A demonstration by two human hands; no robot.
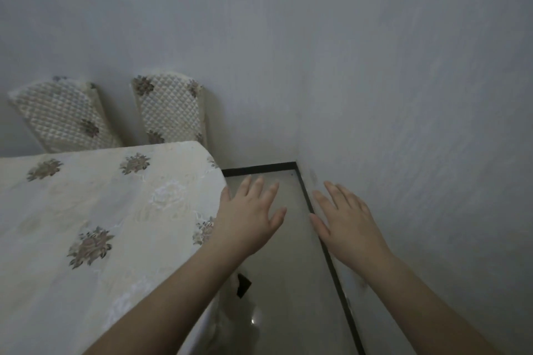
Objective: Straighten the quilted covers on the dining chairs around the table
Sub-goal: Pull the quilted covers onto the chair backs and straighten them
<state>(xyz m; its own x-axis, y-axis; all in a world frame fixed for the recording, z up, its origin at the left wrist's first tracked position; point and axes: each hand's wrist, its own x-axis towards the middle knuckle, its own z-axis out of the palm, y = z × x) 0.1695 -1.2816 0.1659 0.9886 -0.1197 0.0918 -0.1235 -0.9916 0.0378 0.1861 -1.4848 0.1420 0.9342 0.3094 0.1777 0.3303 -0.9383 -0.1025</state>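
Two dining chairs stand against the far wall behind the table, each backrest in a cream quilted cover with flower motifs. The left chair cover leans to the left; the right chair cover stands more upright. My left hand hovers past the table's right corner, fingers spread, holding nothing. My right hand is stretched out beside it over the floor near the right wall, also spread and empty. Both hands are well short of the chairs.
The table carries a cream floral cloth and fills the left half. A narrow strip of glossy floor runs between table and right wall, edged by black skirting. A small dark object sits under the table's edge.
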